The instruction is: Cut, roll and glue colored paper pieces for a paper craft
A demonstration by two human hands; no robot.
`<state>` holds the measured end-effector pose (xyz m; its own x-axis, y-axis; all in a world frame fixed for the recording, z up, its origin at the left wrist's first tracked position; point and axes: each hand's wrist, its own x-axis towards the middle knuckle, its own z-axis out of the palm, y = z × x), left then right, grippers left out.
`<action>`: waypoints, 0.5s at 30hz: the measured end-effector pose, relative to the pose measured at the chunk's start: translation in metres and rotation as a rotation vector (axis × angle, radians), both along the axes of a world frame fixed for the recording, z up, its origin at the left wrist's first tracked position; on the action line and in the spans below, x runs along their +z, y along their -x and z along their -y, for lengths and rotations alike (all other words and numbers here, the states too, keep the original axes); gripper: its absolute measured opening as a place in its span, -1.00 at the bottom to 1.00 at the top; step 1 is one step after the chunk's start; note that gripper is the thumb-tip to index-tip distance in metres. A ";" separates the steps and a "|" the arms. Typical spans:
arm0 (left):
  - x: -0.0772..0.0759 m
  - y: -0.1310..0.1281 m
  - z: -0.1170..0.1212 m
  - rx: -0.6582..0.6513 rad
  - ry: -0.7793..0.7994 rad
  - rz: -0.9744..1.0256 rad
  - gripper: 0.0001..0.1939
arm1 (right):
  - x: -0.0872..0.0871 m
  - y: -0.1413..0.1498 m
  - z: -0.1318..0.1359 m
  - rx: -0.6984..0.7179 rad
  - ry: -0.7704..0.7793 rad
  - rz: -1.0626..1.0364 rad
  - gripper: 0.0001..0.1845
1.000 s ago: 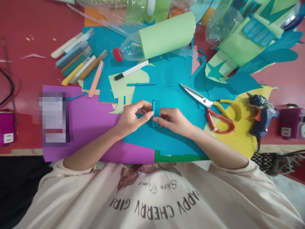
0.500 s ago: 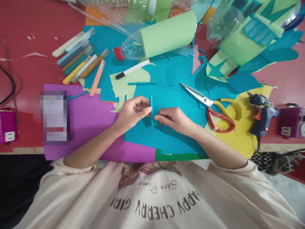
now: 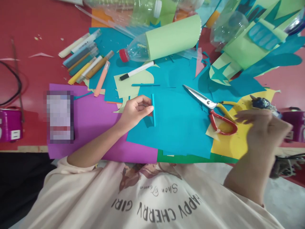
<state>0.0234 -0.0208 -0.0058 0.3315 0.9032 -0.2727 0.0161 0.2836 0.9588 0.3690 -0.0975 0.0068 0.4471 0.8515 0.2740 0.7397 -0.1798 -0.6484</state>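
Note:
My left hand pinches a thin rolled tube of blue paper between thumb and fingertips, holding it upright over the blue sheet. At the right, my right hand is blurred by motion, its fingers stretched to the left with nothing visible in them. It hovers over the yellow paper and covers most of the blue glue gun, whose top end shows behind it. Scissors with one red and one yellow handle lie open just left of that hand.
Several markers lie at upper left. A bottle wrapped in light green paper rests at the back. A green and blue paper-covered bottle craft stands at upper right. A phone, its screen blurred out, sits on purple paper.
My right hand has left the paper tube and swung right to above the glue gun. My left hand keeps the tube in nearly the same place. The view has shifted slightly.

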 end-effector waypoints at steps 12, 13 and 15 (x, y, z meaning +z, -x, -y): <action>-0.003 -0.002 -0.002 0.001 0.036 0.054 -0.77 | -0.009 -0.061 0.017 -0.579 0.442 0.080 -0.19; -0.003 -0.002 -0.002 0.005 0.040 0.059 -0.77 | -0.008 -0.060 0.015 -0.593 0.429 0.038 -0.18; -0.003 -0.003 -0.003 0.016 0.048 0.075 -0.76 | -0.005 -0.060 0.014 -0.619 0.360 -0.034 -0.18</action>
<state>0.0260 -0.0183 -0.0092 0.3386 0.8949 -0.2906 -0.0602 0.3288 0.9425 0.4287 -0.1117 0.0021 0.8805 0.4740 0.0012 0.4134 -0.7667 -0.4913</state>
